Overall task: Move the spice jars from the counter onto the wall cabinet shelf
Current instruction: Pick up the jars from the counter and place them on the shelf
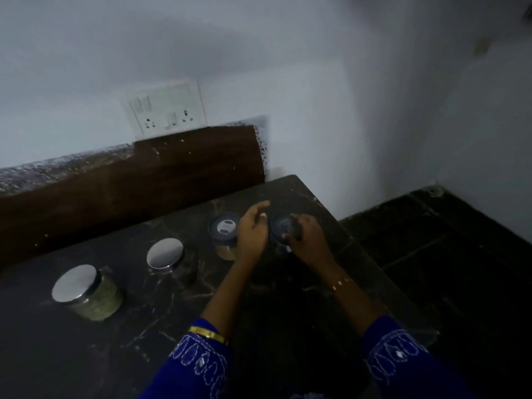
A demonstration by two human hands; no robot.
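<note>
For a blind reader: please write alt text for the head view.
Both hands reach a dark-lidded jar on a dark counter; the right hand grips it. Three more jars stand to its left.

4 spice jars upright on dark counter [161, 321]. Two steel-lidded jars [75, 283] [165, 252] at left. Dark-lidded jars [224, 226] [283, 227] further right, w/ hands around.

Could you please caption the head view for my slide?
Both hands reach two dark-lidded jars beside two silver-lidded jars on a dark counter.

Dark-lidded jar [283, 229] near the bench's far right corner blurred, half hidden behind right hand [308, 240], contents unreadable
</note>
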